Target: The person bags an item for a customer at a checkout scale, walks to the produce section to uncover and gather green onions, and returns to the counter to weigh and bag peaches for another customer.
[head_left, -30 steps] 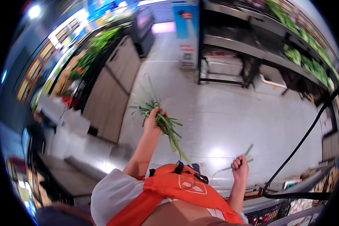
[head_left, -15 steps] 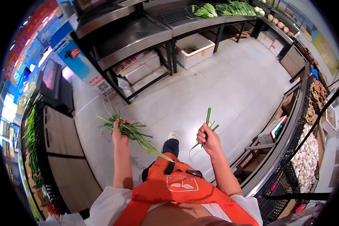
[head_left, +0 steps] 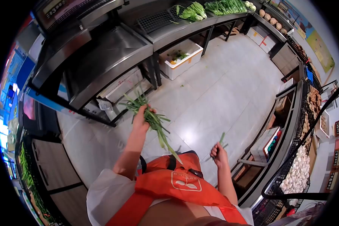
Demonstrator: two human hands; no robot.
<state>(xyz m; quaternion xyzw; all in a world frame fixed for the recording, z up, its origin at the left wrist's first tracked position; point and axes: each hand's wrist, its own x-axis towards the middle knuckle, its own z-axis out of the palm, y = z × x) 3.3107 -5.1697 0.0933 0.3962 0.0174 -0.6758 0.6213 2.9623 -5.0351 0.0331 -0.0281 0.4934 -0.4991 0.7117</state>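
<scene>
The left hand (head_left: 143, 114) is closed around a loose bunch of long, thin green leaves (head_left: 154, 122), splaying toward eleven and five o'clock. At its four o'clock, the right hand (head_left: 219, 153), fingers curled, grips short green leaf pieces (head_left: 223, 138). A white foam box (head_left: 182, 69) stands at the bunch's one o'clock.

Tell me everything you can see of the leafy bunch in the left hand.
The bunch is a loose, uneven handful of long, narrow green leaves. The left hand grips it partway along, held above the pale floor. Thin blades splay out at the far end; longer, partly paler ones trail toward the orange apron. Whether their tips touch it is unclear.
</scene>
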